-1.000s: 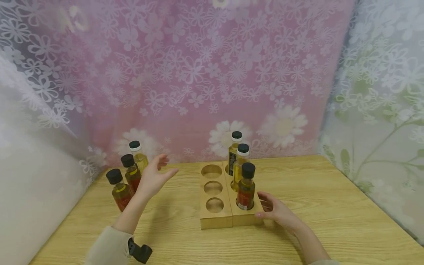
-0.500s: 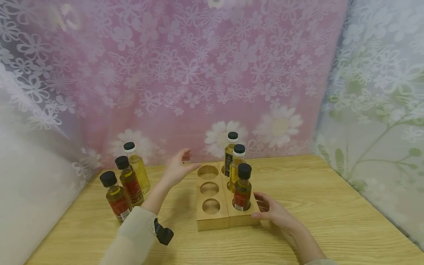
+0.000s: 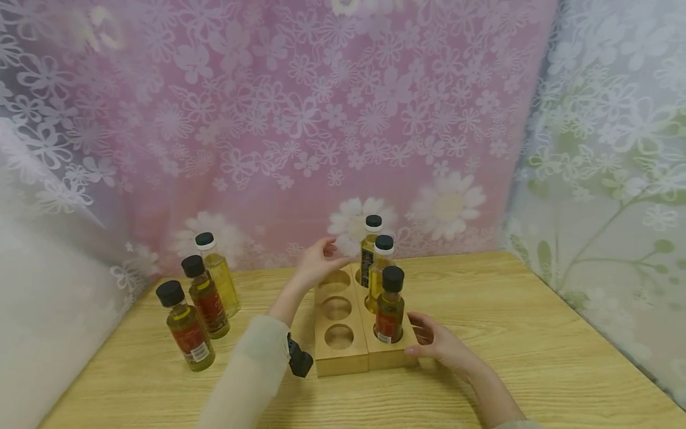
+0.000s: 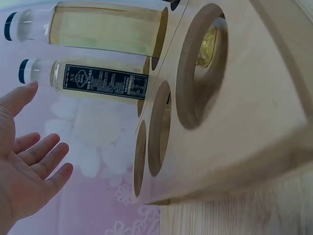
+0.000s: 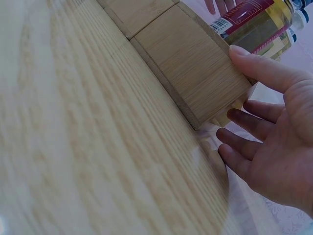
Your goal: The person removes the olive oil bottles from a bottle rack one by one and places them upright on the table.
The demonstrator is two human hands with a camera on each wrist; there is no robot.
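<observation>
My left hand (image 3: 317,262) hovers over the far end of the left wooden bottle holder (image 3: 343,366), fingers spread and nothing held. That holder has three bare round holes. In the left wrist view the hand (image 4: 29,161) is beside a bottle with a black label (image 4: 105,81). My right hand (image 3: 445,345) is at the near right corner of the right wooden holder (image 3: 391,358), its thumb tip at the edge and its fingers loosely bent along the side. This holder carries a red-label oil bottle (image 3: 388,319), a pale yellow oil bottle (image 3: 376,280) and the black-label bottle behind.
Three bottles stand on the table (image 3: 482,286) at the left: a near red-label bottle (image 3: 187,339), another red-label bottle (image 3: 208,304) and a pale yellow bottle (image 3: 222,277). A floral curtain (image 3: 300,137) hangs along the back. A black wrist camera (image 3: 299,357) sits on my left wrist.
My left hand has moved right, from beside the left bottles to above the left holder. My right hand stays at its corner. The whole scene has shifted slightly left in view.
</observation>
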